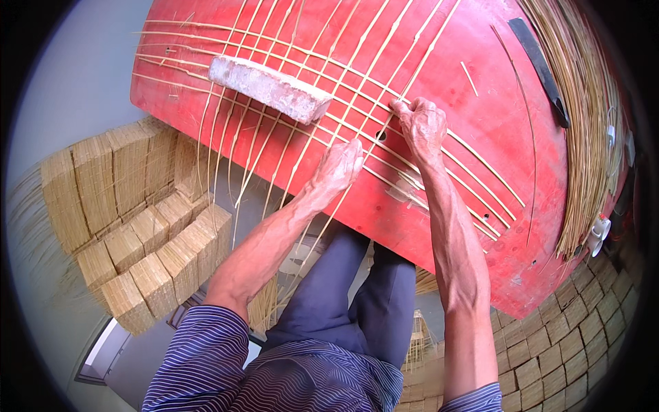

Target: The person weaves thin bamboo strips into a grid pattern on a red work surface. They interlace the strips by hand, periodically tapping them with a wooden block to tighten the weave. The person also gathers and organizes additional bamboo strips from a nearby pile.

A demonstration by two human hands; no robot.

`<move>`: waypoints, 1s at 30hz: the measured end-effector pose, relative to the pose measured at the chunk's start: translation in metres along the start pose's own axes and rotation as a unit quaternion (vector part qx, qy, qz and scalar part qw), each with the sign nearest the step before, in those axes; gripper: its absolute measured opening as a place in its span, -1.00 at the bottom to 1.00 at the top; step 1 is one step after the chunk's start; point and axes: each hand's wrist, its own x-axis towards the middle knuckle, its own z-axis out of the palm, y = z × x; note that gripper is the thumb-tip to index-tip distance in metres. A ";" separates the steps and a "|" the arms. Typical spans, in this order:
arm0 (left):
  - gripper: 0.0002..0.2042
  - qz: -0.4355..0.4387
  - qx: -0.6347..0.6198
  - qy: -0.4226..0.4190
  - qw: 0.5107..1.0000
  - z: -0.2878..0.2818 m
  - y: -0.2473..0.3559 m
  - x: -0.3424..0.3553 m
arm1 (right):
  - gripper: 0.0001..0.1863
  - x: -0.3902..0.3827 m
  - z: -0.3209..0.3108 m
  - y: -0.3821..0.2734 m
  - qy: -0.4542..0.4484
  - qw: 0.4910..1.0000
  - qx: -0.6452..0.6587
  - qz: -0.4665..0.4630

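Thin strips (368,79) criss-cross on the red table (491,41), a pale block (271,89) on top; the right hand (421,128) pinches a strip, I can't tell if the left hand (339,166) grips one

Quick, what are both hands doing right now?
Left hand: curled at the pale strips; can't tell if it's gripping one.
Right hand: closed, seemingly pinching one pale strip.

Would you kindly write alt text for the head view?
A person's left hand and right hand touch a loose lattice of thin pale strips laid over a red board. A rough whitish block lies on the strips; a bundle of straw-coloured strands lies along the board's right side.
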 end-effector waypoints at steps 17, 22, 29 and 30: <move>-0.89 -0.057 -0.020 0.001 0.998 0.002 0.005 -0.002 | -0.57 0.004 -0.005 0.005 -0.045 0.999 0.012 -0.009; -0.87 -0.049 0.029 -0.010 0.998 0.003 -0.002 0.000 | -0.57 0.006 -0.004 0.005 -0.059 0.998 0.011 -0.003; -0.82 -0.010 0.007 -0.020 1.000 0.003 -0.003 0.000 | -0.66 -0.005 -0.015 0.018 -0.025 0.989 0.038 -0.138; -0.82 -0.036 -0.023 -0.026 0.999 0.004 -0.009 -0.001 | -0.70 -0.021 -0.023 0.014 -0.035 0.988 0.058 -0.141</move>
